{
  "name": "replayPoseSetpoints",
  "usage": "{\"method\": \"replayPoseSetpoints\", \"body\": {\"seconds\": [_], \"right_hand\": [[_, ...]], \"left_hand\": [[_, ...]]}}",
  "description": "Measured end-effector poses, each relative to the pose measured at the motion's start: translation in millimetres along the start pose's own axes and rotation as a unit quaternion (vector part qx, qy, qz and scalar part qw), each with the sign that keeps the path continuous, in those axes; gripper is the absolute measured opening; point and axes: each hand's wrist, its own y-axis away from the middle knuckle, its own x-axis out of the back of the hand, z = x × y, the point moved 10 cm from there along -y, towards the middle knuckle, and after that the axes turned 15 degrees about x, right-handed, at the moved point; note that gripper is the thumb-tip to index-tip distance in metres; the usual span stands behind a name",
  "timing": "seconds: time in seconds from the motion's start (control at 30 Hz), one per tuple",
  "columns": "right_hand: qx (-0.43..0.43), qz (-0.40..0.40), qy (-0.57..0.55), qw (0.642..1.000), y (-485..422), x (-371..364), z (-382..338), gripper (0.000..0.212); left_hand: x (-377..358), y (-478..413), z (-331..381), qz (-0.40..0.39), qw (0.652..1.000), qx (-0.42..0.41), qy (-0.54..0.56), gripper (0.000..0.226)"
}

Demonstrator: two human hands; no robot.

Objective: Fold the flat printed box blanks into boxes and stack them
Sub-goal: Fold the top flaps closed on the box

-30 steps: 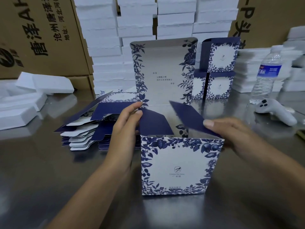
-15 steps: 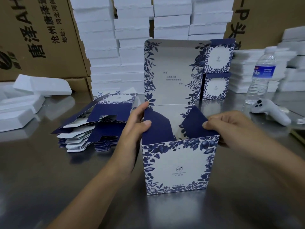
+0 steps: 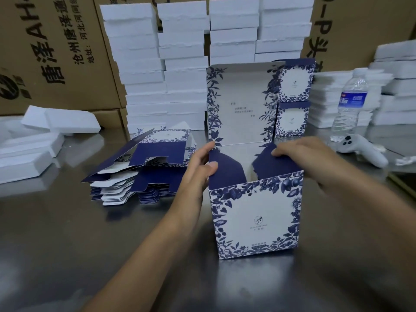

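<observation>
On the steel table [image 3: 67, 233], the left hand [image 3: 198, 170] pinches the printed box [image 3: 254, 217] by its left navy flap [image 3: 225, 174], and the right hand [image 3: 301, 154] grips the right flap [image 3: 274, 167].

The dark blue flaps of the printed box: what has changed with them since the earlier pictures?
The right hand has folded the dark blue right flap down into the blue-and-white printed cardboard box; it stuck up before. The left hand still pinches the dark blue left flap. The upright lid and the pile of flat blanks stayed.
</observation>
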Motion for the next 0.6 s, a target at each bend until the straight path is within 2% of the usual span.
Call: {"method": "replayPoseSetpoints", "body": {"seconds": [0.13,0.27,0.4,0.6], "right_hand": [[0.015,-0.017,0.087,0.996,-3.1,4.7,-9.1,0.024],[-0.023,-0.053,0.126,0.99,-10.4,5.3,-6.8,0.022],[-0.054,-0.071,0.124,0.988,-19.2,4.2,-1.7,0.024],[-0.006,-0.076,0.092,0.993,-26.9,-1.9,-4.2,0.03]], "left_hand": [[0.8,-0.7,1.5,0.0,1.0,-0.005,-0.003,0.05],[0.7,-1.7,3.8,0.004,1.0,-0.008,-0.003,0.051],[-1.0,-0.6,4.0,0.005,1.0,-0.001,-0.004,0.055],[-3.2,3.0,6.5,0.007,1.0,0.004,0.001,0.043]]}}
